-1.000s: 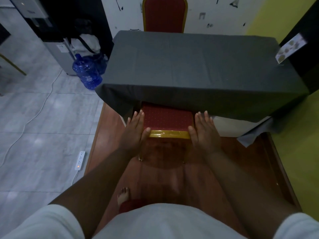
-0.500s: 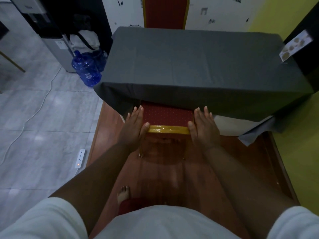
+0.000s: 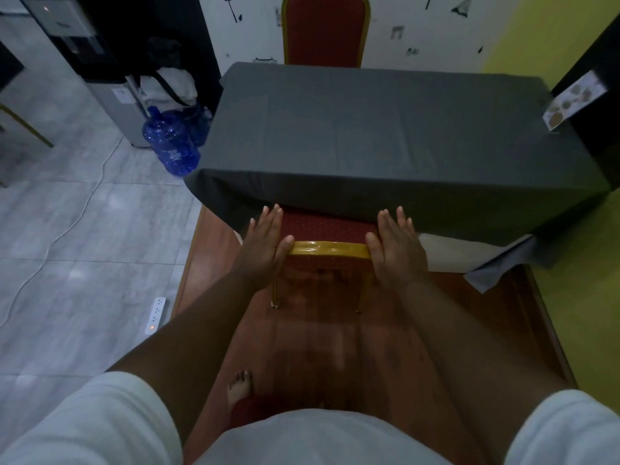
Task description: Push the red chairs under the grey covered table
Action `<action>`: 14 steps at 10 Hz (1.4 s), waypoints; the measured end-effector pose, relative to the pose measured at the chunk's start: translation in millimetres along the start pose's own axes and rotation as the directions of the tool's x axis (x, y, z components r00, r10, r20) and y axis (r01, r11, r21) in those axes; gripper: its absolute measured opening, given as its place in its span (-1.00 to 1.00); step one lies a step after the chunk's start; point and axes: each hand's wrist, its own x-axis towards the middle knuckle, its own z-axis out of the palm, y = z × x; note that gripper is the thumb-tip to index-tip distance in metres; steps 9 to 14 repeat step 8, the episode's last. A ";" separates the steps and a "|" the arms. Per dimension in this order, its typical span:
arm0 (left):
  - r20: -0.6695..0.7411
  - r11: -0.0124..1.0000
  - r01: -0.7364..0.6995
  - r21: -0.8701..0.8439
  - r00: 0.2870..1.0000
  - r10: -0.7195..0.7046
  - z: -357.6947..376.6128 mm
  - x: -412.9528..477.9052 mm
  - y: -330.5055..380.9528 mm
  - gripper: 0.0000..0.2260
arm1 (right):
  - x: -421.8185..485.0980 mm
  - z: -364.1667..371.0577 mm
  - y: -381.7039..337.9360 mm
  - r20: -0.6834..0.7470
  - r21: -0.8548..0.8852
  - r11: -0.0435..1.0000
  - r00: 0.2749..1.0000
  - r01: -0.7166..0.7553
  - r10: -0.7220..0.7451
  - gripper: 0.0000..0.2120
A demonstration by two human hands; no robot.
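A red chair (image 3: pixel 327 226) with a gold frame stands in front of me, its seat hidden beneath the grey covered table (image 3: pixel 369 129). Only the top of its backrest and two thin rear legs show. My left hand (image 3: pixel 265 243) clasps the left end of the backrest, thumb on the gold rim. My right hand (image 3: pixel 396 250) holds the right end the same way. The fingertips of both hands reach the hanging edge of the cloth. A second red chair (image 3: pixel 325 31) stands upright at the table's far side against the white wall.
I stand on a brown wooden platform (image 3: pixel 318 347), one bare foot (image 3: pixel 240 387) showing. On the grey tiles to the left lie a white power strip (image 3: pixel 156 313) with its cable and blue water bottles (image 3: pixel 171 146) beside a dispenser (image 3: pixel 100 78). A yellow wall (image 3: pixel 577 263) closes the right side.
Both hands have moved forward with the near chair. Its backrest has slid further under the cloth, so less red fabric shows than one second ago.
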 end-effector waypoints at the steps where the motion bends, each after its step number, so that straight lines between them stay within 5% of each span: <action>1: 0.004 1.000 -0.002 0.001 1.000 0.002 -0.4 4.5 -1.0 -0.39 | 4.1 -0.8 0.3 0.004 0.002 1.000 1.000 0.001 -0.001 -0.23; 5: 0.062 0.999 0.012 0.052 0.998 -0.016 -4.5 6.4 -1.0 -0.39 | -0.9 -9.7 -7.2 0.034 -0.001 0.999 0.998 -0.045 0.045 -0.35; 7: 0.160 0.994 0.043 0.102 0.985 -0.059 -19.0 8.4 9.0 -0.35 | -4.9 -12.8 -6.1 0.010 -0.010 0.999 0.999 -0.049 0.049 -0.27; 14: 0.130 0.991 0.011 0.134 0.991 -0.029 -26.5 9.8 17.0 -0.40 | -11.0 -19.0 -3.4 -0.041 0.033 0.997 0.996 -0.076 0.078 -0.26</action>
